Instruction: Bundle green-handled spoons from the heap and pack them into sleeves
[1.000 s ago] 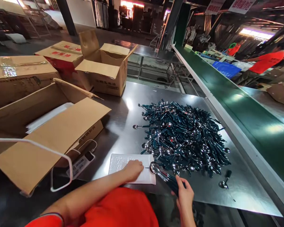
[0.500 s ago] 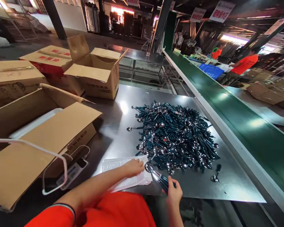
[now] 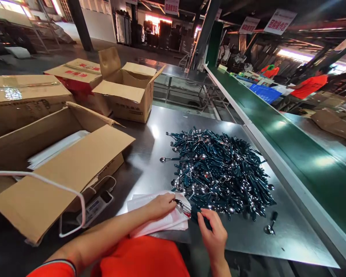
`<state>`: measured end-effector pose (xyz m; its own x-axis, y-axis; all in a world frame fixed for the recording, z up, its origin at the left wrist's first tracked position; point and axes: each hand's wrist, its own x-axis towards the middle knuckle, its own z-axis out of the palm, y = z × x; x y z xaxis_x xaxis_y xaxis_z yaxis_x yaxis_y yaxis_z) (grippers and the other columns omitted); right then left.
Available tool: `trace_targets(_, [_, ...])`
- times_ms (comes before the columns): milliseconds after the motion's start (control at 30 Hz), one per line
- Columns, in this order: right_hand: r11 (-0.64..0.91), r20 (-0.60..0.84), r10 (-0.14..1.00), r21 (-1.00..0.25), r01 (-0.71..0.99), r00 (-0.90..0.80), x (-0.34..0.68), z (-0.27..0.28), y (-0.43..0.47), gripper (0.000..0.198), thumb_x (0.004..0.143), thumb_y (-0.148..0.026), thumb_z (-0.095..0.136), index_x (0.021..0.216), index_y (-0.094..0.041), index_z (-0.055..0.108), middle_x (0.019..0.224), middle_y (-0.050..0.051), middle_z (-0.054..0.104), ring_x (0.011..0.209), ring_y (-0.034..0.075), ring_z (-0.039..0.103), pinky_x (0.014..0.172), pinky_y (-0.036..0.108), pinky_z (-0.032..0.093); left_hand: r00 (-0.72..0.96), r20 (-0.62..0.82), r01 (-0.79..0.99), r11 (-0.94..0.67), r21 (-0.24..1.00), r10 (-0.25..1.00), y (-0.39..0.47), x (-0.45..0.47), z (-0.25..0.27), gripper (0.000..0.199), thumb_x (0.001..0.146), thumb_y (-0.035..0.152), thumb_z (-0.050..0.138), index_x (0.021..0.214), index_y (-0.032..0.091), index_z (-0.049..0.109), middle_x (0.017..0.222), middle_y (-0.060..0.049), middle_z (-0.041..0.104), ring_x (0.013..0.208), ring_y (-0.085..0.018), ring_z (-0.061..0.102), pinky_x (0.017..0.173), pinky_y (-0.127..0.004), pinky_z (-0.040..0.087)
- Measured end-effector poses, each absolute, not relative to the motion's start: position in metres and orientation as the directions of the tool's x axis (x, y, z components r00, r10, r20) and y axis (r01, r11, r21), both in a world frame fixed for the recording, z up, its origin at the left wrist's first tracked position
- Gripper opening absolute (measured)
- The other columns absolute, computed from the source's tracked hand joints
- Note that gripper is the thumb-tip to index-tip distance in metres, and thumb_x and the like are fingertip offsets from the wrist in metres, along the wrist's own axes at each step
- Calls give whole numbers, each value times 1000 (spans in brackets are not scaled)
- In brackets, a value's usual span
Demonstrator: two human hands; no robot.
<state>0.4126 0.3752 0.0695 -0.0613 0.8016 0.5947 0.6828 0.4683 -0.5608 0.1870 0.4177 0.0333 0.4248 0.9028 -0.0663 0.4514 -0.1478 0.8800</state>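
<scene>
"What's nearest?"
"Left hand [image 3: 161,206] pinching a thin white bag [image 3: 171,222]; right hand [image 3: 215,231] curled by slick, dark-handled spoons [image 3: 185,207] between them, its grip I can't tell."
"Beyond them?"
"A tangled, glinting spoon heap [image 3: 219,169], on the smooth metal desk [image 3: 145,154]."

The left grip [image 3: 161,204] rests on white pouches [image 3: 170,223] while the right grip [image 3: 215,229] holds a bunch of dark-handled spoons [image 3: 195,212], their heads at the pouches' edge. Just beyond, a spoon heap [image 3: 219,169] lies on the metal counter [image 3: 151,165].
</scene>
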Motion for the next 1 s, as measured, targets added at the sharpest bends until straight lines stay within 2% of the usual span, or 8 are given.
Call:
trace_targets(233, [156,233,972,-702,695,17,390,89,397,44,89,-59,48,73,-21,64,73,6,68,70,21,64,67,32,51,498,40,347,-241,906,867,406,195,49,19,89,32,46,81,22,60,85,-5,62,82,-22,55,81,-31,41])
trace_targets(333, [123,129,990,-652,748,-50,375,94,400,52,92,-60,39,104,-18,67,88,9,73,78,25,67,70,36,53,507,66,345,-273,898,859,402,196,55,23,91,31,43,79,22,60,82,-5,60,78,-21,53,78,-31,41])
trace_targets(500, [408,342,899,-428,807,-273,362,107,400,59,99,-51,31,149,-19,35,146,15,49,134,36,44,101,58,40,481,159,354,-357,864,862,397,185,84,38,98,38,35,83,22,66,92,-8,65,84,-22,54,80,-32,40])
trace_targets(567, [482,411,858,-432,762,-310,361,118,400,57,101,-45,31,154,-26,21,153,11,41,141,32,37,106,56,38,461,218,377,-412,829,860,395,179,98,41,98,40,35,83,22,68,95,-10,66,87,-23,55,81,-33,40])
trace_targets(667, [556,419,823,-452,697,-385,363,137,400,53,101,-40,38,152,-36,26,155,5,39,142,28,35,110,50,37,363,295,419,-437,796,884,393,171,113,38,98,39,39,84,23,71,94,-10,67,86,-24,56,78,-33,41])
trace_targets(800, [504,516,846,-691,518,-134,367,148,401,65,94,-56,49,151,-32,29,160,11,27,143,32,32,111,52,37,284,502,491,-574,655,817,387,161,118,31,97,28,44,87,23,74,83,-8,69,75,-20,58,69,-31,43])
trace_targets(867, [455,474,880,-840,296,-8,367,141,402,79,86,-68,52,151,-30,27,154,15,37,138,32,41,106,50,44,234,594,528,-614,587,770,385,156,121,31,96,22,44,89,22,74,80,-8,68,73,-19,59,67,-30,46])
trace_targets(1000, [292,287,947,-956,17,-147,356,113,399,106,66,-74,70,151,-28,27,145,17,49,130,32,51,104,46,46,115,730,505,-673,541,673,383,150,137,22,94,20,49,89,23,71,77,-7,66,69,-16,62,61,-25,51])
